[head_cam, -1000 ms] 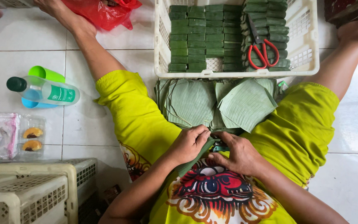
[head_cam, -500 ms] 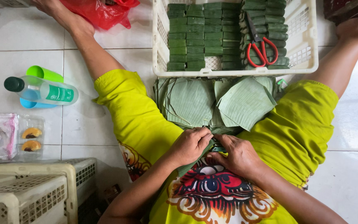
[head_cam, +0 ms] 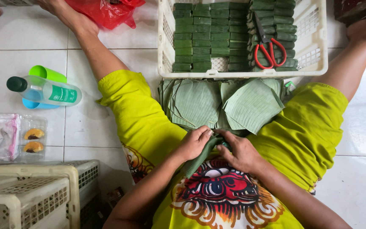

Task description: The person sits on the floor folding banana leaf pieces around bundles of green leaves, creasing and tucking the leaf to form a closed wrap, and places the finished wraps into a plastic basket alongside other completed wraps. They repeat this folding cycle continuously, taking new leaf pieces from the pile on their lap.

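Tiled floor (head_cam: 106, 127); leaf strip (head_cam: 200, 156) pinched between both hands' grip, apparently.

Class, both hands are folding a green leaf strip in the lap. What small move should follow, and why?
Probably finish tightening the fold: the left hand and right hand both pinch the leaf strip, which looks only partly wrapped, unlike the neat packets stacked in the white crate.

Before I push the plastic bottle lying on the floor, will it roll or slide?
The clear bottle lies on its side on smooth tile, so it would probably roll. The green cup and blue cup touching it may block that. It looks nearly empty, so likely light.
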A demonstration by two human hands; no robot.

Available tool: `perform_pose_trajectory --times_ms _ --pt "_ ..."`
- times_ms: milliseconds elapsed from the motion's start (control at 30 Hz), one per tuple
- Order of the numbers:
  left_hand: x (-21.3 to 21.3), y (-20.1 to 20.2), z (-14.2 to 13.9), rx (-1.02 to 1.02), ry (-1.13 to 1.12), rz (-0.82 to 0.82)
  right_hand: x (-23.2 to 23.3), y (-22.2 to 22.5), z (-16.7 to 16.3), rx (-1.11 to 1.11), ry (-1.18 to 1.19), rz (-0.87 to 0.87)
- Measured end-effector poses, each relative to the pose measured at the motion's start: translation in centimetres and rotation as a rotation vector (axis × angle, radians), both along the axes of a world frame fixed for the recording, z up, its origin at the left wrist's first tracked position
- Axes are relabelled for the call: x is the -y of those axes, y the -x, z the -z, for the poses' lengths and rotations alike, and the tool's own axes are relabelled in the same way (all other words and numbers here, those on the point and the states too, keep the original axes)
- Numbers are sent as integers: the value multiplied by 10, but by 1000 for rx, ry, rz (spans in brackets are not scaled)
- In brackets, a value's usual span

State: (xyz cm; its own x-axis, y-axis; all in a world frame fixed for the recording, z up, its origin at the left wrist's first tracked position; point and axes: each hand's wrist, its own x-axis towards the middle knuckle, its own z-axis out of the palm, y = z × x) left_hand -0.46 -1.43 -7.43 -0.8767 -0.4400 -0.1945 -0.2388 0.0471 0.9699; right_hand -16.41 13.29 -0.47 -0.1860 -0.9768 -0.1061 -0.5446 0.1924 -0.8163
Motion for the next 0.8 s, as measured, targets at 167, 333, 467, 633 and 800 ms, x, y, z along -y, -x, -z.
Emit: perform_pose_trajectory --times_ms 167,333,467,633,800 --pt "2 7 11 3 -260 7 4 6 0 79 229 188" --pt "26 3 -26 -229 -853 131 3 9 8 188 48 436" --pt "33 -8 -68 -571 -1215 145 -3 16 0 305 -16 471" --pt "3 12 -100 -383 -461 -69 -12 2 -15 316 -90 487" --pt "-4 12 -118 -175 283 -202 -22 -3 -21 194 -132 336"
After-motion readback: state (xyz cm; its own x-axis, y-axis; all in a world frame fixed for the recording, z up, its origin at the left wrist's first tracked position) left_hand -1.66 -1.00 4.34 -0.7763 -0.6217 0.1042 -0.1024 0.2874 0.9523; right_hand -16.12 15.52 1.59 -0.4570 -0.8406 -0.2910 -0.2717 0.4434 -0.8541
